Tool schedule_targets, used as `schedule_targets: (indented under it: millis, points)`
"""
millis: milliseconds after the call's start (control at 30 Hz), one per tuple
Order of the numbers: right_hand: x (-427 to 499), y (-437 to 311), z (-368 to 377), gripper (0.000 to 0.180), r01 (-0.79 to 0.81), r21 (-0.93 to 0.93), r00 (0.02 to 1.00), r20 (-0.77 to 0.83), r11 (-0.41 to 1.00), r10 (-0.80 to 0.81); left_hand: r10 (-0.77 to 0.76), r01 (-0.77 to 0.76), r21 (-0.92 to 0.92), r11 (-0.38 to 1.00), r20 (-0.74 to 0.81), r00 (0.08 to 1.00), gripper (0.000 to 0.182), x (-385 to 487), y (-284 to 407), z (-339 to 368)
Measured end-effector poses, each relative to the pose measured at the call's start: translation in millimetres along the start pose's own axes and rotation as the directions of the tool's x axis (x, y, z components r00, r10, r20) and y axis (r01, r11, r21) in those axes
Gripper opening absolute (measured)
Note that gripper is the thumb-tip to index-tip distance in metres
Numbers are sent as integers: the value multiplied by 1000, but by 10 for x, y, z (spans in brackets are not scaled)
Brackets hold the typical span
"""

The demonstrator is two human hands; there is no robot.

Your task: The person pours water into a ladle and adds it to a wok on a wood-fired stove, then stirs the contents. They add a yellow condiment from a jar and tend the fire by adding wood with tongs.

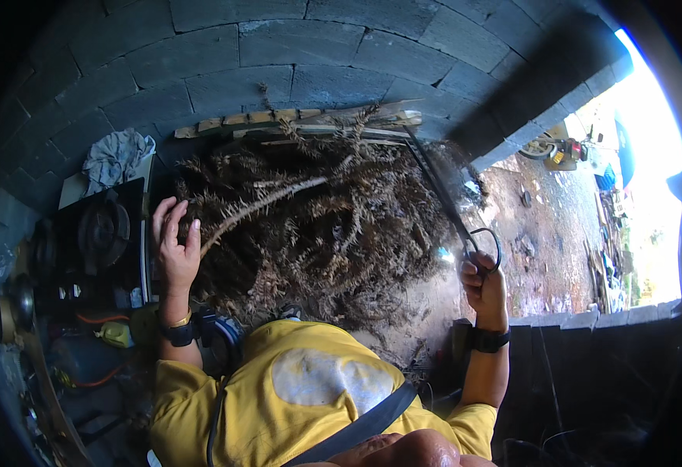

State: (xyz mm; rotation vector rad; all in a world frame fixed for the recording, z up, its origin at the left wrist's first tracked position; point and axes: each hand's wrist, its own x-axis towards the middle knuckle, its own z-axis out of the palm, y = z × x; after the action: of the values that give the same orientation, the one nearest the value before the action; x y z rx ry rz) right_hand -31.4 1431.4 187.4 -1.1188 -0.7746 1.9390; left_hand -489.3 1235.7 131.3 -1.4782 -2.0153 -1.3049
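My right hand (483,285) grips the looped handle of long dark metal tongs (443,195). Their arms reach up and left to the far edge of a heap of dry, spiny conifer-like branches (317,233). On the other side, my left hand (178,242) is raised with fingers apart, between the heap and a black gas stove (104,233). Nothing shows in its grasp, though its fingertips overlap some dark twigs, and I cannot tell whether they touch. A pale bare stem (265,204) with short spines slants across the heap, its lower end close to my left thumb.
Wooden boards and split sticks (300,124) lie along the concrete block wall (300,44). A crumpled cloth (118,156) rests behind the stove. A yellow-green bottle (114,335) and an orange hose (103,319) sit at lower left. Past the doorway at right, a motorcycle (554,147) stands outside.
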Motion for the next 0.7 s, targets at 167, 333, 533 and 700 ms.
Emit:
schedule_targets:
  millis: [167,333,533,700]
  points:
    - [586,-154,127,16,-50,35,999,-5,998,50,-91,91,18,996,-5,996,31,277,-409,128]
    - [1133,-263,43,17,89,-651,990,-28,753,-142,-120,119,62,991,20,993,30,386,-661,244]
    - [1701,-337,183,31,74,-203,983,-149,976,-105,-162,160,46,986,57,985,29,439,-812,392]
    - [2010,-295,391,22,212,-518,971,18,828,-238,-154,147,80,986,93,984,29,452,-896,455]
